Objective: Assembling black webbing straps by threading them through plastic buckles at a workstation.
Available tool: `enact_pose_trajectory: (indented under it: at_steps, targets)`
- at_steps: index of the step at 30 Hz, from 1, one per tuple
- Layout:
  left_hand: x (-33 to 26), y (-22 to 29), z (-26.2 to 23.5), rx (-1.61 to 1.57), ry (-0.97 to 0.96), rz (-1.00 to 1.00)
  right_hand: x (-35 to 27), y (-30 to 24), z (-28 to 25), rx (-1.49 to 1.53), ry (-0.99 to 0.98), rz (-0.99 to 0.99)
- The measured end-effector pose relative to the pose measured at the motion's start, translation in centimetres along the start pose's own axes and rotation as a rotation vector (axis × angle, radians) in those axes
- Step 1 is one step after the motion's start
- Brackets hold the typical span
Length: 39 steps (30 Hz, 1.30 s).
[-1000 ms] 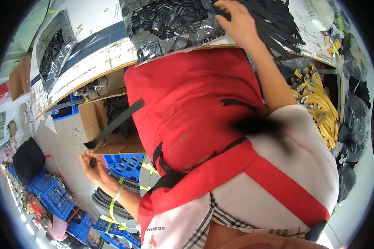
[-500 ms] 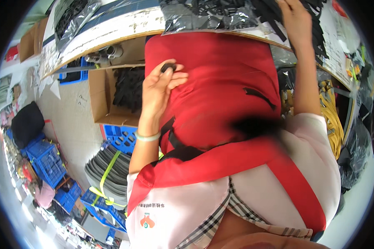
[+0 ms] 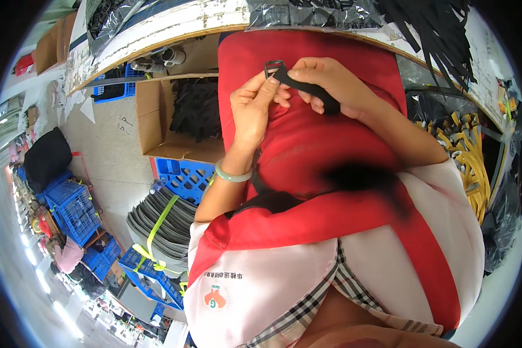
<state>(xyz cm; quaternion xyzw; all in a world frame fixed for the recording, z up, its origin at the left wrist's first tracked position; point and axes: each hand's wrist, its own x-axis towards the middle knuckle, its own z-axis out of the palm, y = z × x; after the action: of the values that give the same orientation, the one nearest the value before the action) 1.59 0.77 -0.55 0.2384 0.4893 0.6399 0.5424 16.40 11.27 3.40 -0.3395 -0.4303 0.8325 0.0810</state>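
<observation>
Above my red apron [image 3: 330, 139], both hands meet at chest height. Between the thumb and fingers of my left hand [image 3: 249, 113] is a black rectangular buckle [image 3: 274, 65], its open frame pointing up. My right hand [image 3: 333, 84] pinches a short black webbing strap [image 3: 313, 90]. One end of the strap lies at the buckle, by my left thumb; the other curls down below my right fingers. Whether the strap passes through the buckle I cannot tell.
On the worn white table [image 3: 214, 22] lie a plastic bag of black parts [image 3: 313, 16] and a hanging bunch of black straps [image 3: 438, 37]. A cardboard box [image 3: 151, 119] stands under it at left. Yellow straps [image 3: 472, 165] hang at right; blue crates [image 3: 72, 211] stand left.
My right hand has come down from the black straps on the table to my left hand, bringing a strap. My left hand has turned the buckle upward.
</observation>
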Motion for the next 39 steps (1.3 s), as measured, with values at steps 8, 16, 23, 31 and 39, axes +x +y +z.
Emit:
enact_pose_trajectory:
  at_steps: [8, 16, 23, 31, 39]
  targets:
    - [0.5, -1.0, 0.5, 0.297, 0.022, 0.301, 0.2, 0.4, -0.4, 0.284, -0.104, 0.012]
    - [0.9, -0.5, 1.0, 0.523, 0.087, 0.474, 0.6, 0.6, 0.6, 0.110, 0.064, -0.166]
    - [1.2, -0.7, 0.6, 0.805, 0.087, 0.655, 1.0, 1.4, -0.2, 0.213, 0.051, -0.185]
    - [1.2, -1.2, -0.2, 0.921, 0.043, 0.636, 1.8, 2.1, 0.0, 0.131, 0.055, -0.272]
    - [1.5, 0.7, -0.8, -0.274, 0.015, -0.260, 2.1, 2.1, -1.8, -0.218, 0.057, -0.269]
